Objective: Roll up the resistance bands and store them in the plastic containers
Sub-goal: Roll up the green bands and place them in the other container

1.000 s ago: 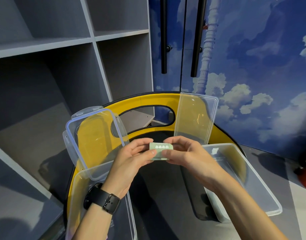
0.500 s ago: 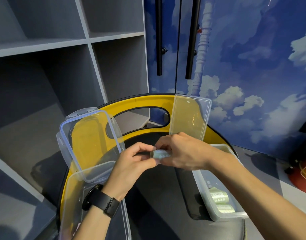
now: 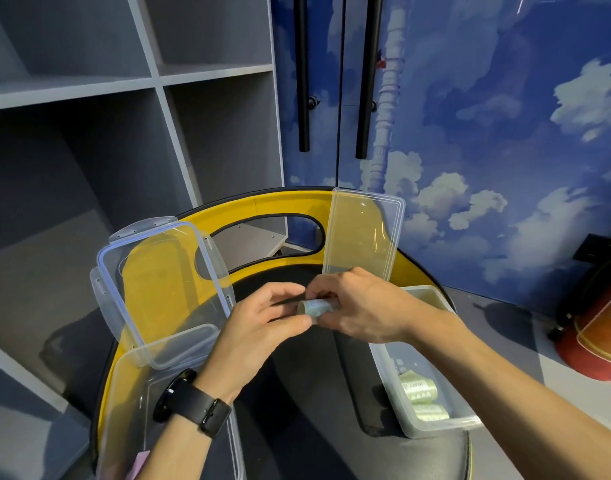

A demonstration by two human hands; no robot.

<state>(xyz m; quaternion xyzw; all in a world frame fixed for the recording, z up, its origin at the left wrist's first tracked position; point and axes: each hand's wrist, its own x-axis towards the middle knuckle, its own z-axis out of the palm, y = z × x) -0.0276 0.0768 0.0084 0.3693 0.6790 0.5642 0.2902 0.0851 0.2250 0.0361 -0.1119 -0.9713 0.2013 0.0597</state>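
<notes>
Both hands meet above the middle of the black surface (image 3: 297, 393), which has a yellow rim. The left hand (image 3: 262, 327) and right hand (image 3: 362, 306) share one pale green resistance band (image 3: 312, 308), wound into a short roll lying roughly level between them. Left fingers (image 3: 297, 322) are narrow, thumb and forefinger pinched on the near end of the roll; the right fingers (image 3: 323, 289) curl over its far end and top, closed on it, hiding most of the roll. A black watch (image 3: 193, 405) sits on the left wrist. Right of and below the right fingers stands an open clear container (image 3: 432, 422) at the surface edge; two rolled bands (image 3: 420, 389) lie side by side in its near end, one printed with small marks. Its flat clear lid (image 3: 362, 237) leans upright on the yellow rim, just beyond the right fingers. Left of the left fingers a second clear lid with clip flaps (image 3: 158, 289) stands tilted against the rim, its lower edge resting in or on a second open container (image 3: 124, 410) below the left wrist; a pink scrap (image 3: 139, 462) shows inside near the bottom edge of the view. Grey shelving (image 3: 124, 116) fills the upper left; a blue cloud-print wall (image 3: 504, 133) fills the right, with a red extinguisher (image 3: 598, 337) at the far right.
</notes>
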